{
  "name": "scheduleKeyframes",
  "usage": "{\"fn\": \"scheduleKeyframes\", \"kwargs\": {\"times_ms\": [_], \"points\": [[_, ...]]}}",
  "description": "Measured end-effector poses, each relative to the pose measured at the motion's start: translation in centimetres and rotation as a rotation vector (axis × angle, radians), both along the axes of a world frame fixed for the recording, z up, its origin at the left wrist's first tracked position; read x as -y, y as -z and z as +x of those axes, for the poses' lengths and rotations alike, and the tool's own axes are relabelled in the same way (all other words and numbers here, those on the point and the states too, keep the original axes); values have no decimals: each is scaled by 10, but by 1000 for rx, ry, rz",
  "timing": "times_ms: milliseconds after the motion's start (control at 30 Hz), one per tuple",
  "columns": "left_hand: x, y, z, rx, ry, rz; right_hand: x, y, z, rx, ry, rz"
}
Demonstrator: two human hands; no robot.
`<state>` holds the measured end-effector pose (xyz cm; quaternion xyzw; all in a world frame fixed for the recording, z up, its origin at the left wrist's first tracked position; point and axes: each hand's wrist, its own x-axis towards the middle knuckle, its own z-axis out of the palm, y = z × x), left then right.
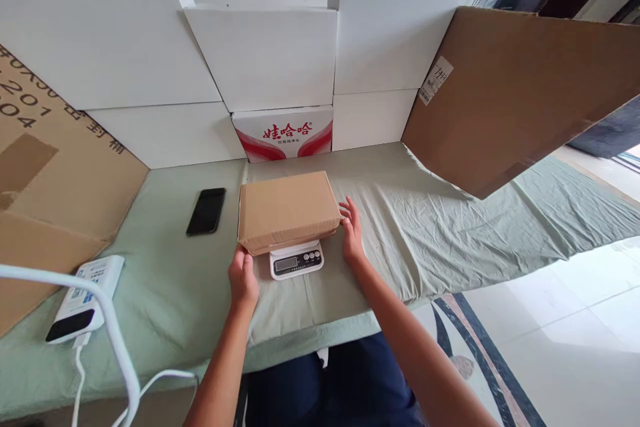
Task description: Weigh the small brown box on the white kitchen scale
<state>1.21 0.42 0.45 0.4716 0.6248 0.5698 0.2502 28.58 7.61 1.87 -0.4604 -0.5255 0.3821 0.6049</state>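
Observation:
A closed brown cardboard box (286,209) lies on a small white digital scale (297,260) in the middle of the table. My left hand (243,276) touches the box's near left corner. On the box's right side rests my right hand (351,231), fingers spread against its edge. Both hands are on the box's sides; whether they grip it or only steady it is unclear. The scale's display and buttons show below the box.
A black phone (206,211) lies left of the box. A white power bank (84,297) with a white cable sits at the near left. White foam panels, a red-and-white carton (283,133) and brown cardboard sheets (510,93) wall the green-clothed table (450,220).

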Motion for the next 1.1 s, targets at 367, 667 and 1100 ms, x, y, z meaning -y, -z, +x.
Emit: {"fn": "scheduleKeyframes", "kwargs": {"times_ms": [367, 667, 1100], "points": [[0, -6, 4, -55, -45, 44, 3, 0, 0, 37, -90, 60], [3, -1, 2, -157, -46, 84, 5, 6, 0, 64, -100, 69], [-1, 2, -1, -198, 39, 153, -1, 7, 0, 83, -35, 220]]}}
